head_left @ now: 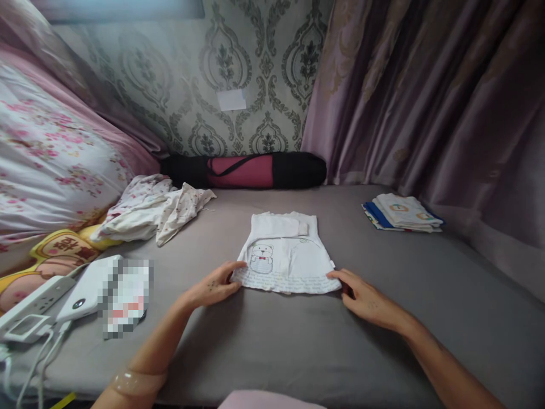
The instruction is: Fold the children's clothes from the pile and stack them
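A small white baby shirt point(298, 258) lies flat on the grey bedsheet, its hem towards me. A bear print shows on its left half, and a folded sleeve crosses the upper part. At the left hem corner, my left hand point(215, 284) pinches the cloth between thumb and fingers. My right hand point(368, 298) grips the opposite hem corner, with the index finger on top and the thumb beneath. A clear bangle point(138, 382) circles my left wrist.
Folded clothes point(402, 213) are stacked at the right. Crumpled clothes point(157, 207) lie at the left, near a yellow cushion point(63, 247). A power strip point(36, 304) and white power bank point(89, 289) sit nearer me. A long black-and-red bag point(242, 170) lies along the wall.
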{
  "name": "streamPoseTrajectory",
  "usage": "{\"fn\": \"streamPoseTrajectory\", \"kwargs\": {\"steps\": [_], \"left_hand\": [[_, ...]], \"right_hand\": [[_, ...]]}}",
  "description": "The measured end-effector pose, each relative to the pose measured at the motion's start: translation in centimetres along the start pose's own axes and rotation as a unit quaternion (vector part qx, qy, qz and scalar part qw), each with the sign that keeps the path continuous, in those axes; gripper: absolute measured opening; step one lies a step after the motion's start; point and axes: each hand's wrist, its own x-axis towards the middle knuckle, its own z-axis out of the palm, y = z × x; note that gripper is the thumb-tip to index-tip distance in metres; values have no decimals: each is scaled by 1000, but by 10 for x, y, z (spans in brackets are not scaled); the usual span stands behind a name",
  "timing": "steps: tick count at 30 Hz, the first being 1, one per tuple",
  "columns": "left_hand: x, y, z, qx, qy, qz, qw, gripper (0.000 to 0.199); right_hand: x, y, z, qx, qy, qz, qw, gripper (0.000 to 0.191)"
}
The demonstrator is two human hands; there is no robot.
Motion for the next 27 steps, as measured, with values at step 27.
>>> {"fn": "streamPoseTrajectory", "kwargs": {"steps": [27], "left_hand": [[52,-26,-7,117,275,256,919,27]], "right_hand": [[62,5,-14,-49,329,-150,931,15]]}}
